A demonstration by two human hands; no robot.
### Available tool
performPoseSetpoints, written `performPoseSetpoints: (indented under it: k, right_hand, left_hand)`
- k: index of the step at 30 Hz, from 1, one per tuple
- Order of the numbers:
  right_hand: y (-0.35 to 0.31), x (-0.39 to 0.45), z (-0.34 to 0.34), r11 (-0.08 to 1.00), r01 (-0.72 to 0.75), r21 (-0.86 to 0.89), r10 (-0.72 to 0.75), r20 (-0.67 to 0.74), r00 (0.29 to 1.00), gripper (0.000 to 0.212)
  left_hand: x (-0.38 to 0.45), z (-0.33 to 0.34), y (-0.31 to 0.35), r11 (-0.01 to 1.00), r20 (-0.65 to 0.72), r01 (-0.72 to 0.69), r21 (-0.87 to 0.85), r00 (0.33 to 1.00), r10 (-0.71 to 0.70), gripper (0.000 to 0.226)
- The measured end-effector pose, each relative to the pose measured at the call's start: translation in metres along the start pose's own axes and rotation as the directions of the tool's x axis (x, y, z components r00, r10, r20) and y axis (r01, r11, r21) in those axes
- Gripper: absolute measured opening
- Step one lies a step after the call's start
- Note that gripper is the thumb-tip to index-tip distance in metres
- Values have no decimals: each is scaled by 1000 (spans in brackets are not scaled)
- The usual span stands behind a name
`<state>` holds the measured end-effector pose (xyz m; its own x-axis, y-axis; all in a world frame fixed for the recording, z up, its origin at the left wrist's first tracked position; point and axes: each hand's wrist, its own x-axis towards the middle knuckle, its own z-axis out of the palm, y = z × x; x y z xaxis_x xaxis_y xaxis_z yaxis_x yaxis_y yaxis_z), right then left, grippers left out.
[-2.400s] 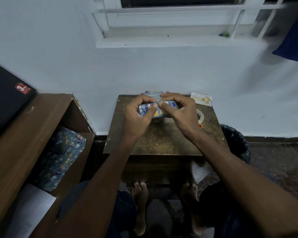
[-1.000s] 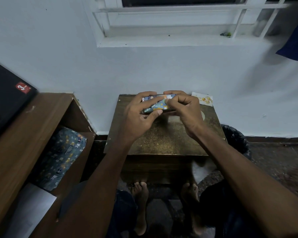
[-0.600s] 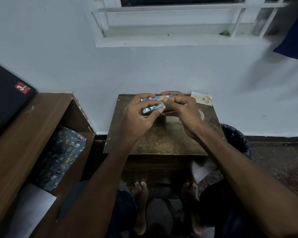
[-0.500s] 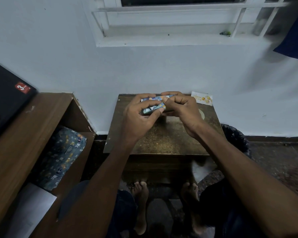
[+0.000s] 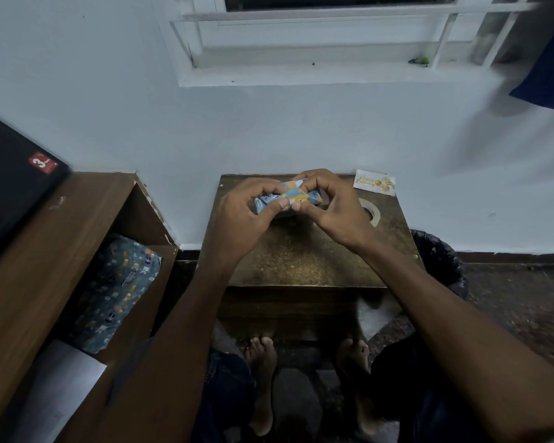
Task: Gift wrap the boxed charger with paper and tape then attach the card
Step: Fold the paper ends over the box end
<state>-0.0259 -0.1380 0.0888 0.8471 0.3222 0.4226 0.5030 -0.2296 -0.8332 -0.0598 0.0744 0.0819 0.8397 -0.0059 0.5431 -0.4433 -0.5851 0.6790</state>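
I see both hands over the far part of the desk, left hand and right hand gripping the wrapped box with curled fingers. The card lies on the desk's far right corner, the tape roll just nearer.

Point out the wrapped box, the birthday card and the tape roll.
wrapped box (image 5: 293, 196): head view, on the patterned paper showing between the two hands.
birthday card (image 5: 374, 182): head view, on the middle of its white face.
tape roll (image 5: 374, 214): head view, on the ring's visible right edge.
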Motion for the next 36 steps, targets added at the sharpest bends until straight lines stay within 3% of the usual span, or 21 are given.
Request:
performPoseSetpoints:
  k: [3, 7, 11, 23, 30, 36]
  right_hand:
    - [1, 0, 0, 998, 48, -41, -48, -6, 999, 16]
    - [-2, -1, -1, 999, 37, 28, -37, -7, 999, 24]
    - [3, 0, 0, 997, 79, -26, -80, -33, 996, 19]
    - [9, -1, 4, 1000, -11, -26, 10, -40, 999, 3]
    - [9, -2, 2, 1000, -29, -4, 28, -62, 998, 2]
    - [8, 0, 0, 999, -36, 37, 39, -66, 997, 8]
  left_hand:
    - [-1, 2, -1, 996, -6, 53, -75, 999, -53, 15]
    - [-3, 5, 4, 993, -20, 76, -91, 997, -78, 15]
    - [-5, 7, 8, 1000, -47, -5, 1, 999, 5, 12]
    - [-7, 9, 6, 969, -32, -80, 234, 995, 90, 12]
    - [-4, 8, 2, 986, -4, -106, 130, 994, 108, 18]
    - [-1, 4, -2, 998, -22, -40, 44, 999, 41, 13]
